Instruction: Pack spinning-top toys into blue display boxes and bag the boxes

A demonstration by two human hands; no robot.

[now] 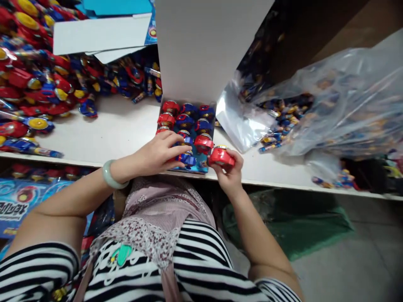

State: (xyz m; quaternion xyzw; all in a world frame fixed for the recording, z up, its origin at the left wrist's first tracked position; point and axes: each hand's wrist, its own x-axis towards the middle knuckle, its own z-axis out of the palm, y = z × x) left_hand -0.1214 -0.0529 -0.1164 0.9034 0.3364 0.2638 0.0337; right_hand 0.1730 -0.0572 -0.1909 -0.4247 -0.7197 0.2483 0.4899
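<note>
- Head view: right hand [232, 175] is gripping a red toy [221, 157] just right of the tray [201, 168];
- left hand [157, 153] is resting on its near row; whether it is grasping anything cannot be told.

A toy-packing workshop: heaps of loose red, blue and yellow plastic toys [34, 79] cover a long white desk [119, 126], an open white cardboard box [201, 50] holds neat rows of them, and a clear plastic bag [330, 100] bulges with small parts.
</note>
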